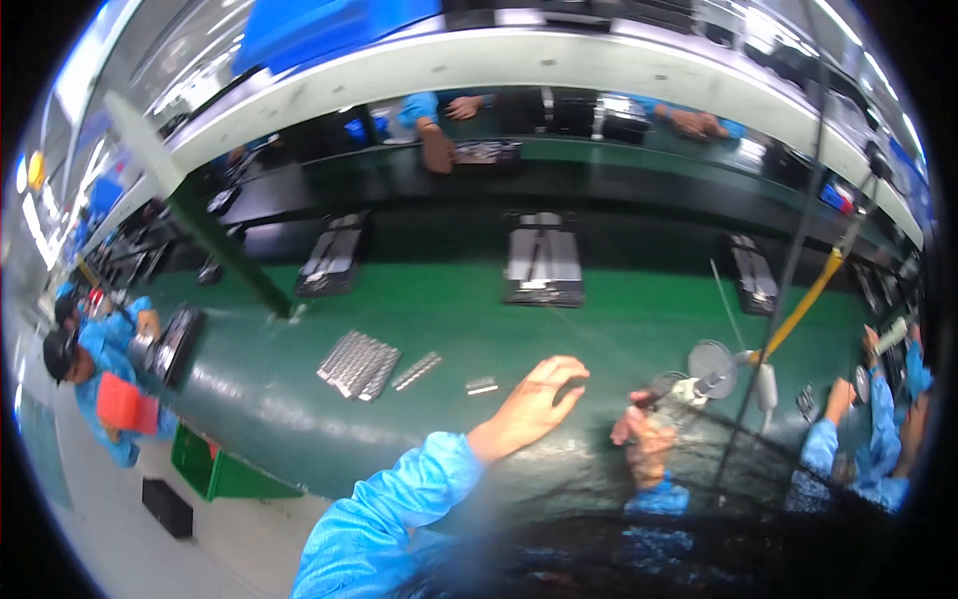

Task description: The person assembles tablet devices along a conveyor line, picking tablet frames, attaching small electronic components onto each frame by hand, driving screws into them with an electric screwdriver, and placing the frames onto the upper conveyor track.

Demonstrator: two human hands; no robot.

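My left hand point(534, 404) hovers over the green bench point(449, 439), its fingers curved and apart with nothing between them. A small silvery strip point(481, 385) lies just left of it. Farther left are a longer silvery strip point(416, 371) and a block of similar strips point(359, 365) side by side. My right hand point(651, 444) is to the right, fingers curled closed. Dark blurred strands cover part of it, so what it holds, if anything, is hidden. Beyond that hand are a whitish fixture point(687, 389) and a round grey disc point(712, 367).
Flat black units with silver panels point(542, 260), point(334, 255), point(750, 275) line the bench's far side. A yellow bar point(803, 304) slants down on the right. A green post point(230, 250) stands left under a white shelf point(479, 75). Co-workers' hands point(436, 148) work beyond.
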